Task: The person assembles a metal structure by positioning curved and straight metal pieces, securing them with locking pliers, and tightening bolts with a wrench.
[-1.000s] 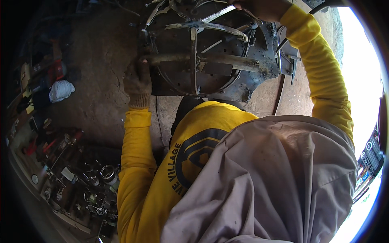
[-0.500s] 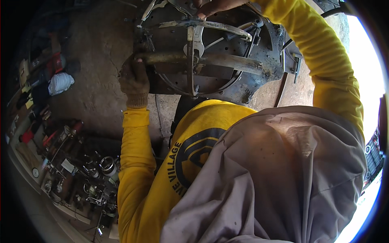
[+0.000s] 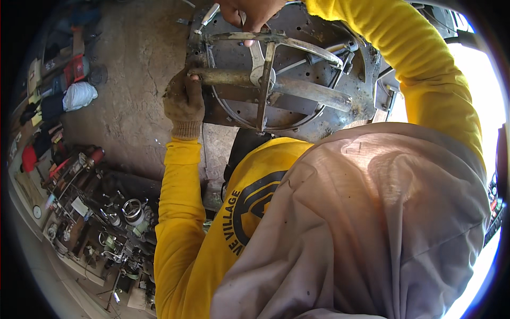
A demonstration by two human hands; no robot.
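My left hand (image 3: pixel 184 103), in a brown knit glove, is closed around the left end of a worn metal bar (image 3: pixel 313 91). The bar lies across a round frame of bent metal strips (image 3: pixel 264 90). At the top edge my bare right hand (image 3: pixel 253 13) is closed on the handle of a steel wrench (image 3: pixel 258 57). The wrench points down toward me, and its head lies at the middle of the bar, partly behind a strip of the frame. Whether it grips a nut there cannot be made out.
Under the frame is a dark, pitted metal plate (image 3: pixel 356 106) with holes. A hammer-like tool (image 3: pixel 332 50) lies among the strips at right. On the floor at left are a white bundle (image 3: pixel 79 97), a red item (image 3: pixel 77 67) and several metal parts (image 3: pixel 133 210).
My right hand has come further into view, and the wrench now leans differently, its head shifted left against the upright strip. The view has shifted slightly; my left hand keeps hold of the bar.
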